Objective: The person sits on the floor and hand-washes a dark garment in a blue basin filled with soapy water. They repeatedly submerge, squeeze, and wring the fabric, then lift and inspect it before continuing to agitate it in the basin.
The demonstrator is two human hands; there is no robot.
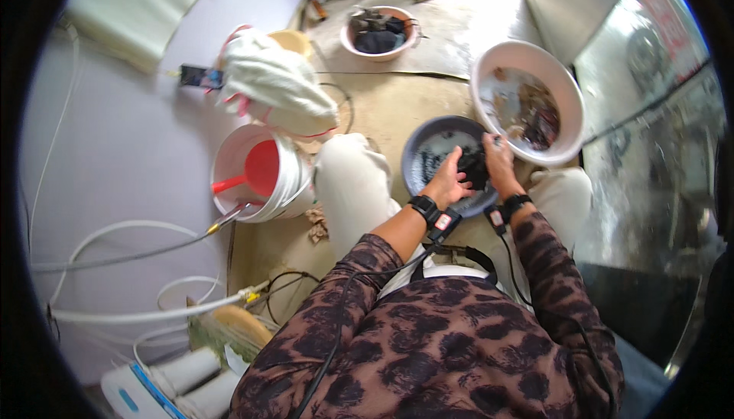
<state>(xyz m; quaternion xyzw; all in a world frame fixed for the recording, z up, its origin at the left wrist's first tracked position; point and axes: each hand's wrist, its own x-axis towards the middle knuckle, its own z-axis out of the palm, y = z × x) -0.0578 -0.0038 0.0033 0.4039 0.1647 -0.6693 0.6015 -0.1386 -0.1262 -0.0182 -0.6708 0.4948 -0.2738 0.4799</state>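
A grey plastic basin (408, 158) stands on the floor between my knees, with dark wet cloth (473, 168) and suds in it. My left hand (450, 183) is over the basin with its fingers apart, beside the dark cloth; whether it touches the cloth is unclear. At the basin's right side my right hand (500, 161) has curled fingers against the same cloth. A larger pale pink tub (480, 83) touches or nearly touches the basin at the upper right, and holds cloudy water and brownish and dark red cloth.
On the left stands a white bucket (289, 175) with a red dipper (262, 168) and a hose end. Behind it lies a white towel (269, 83). A pink basin of dark clothes (378, 56) stands farther off. Hoses (143, 314) run along the left wall; a glass panel (642, 132) borders the right.
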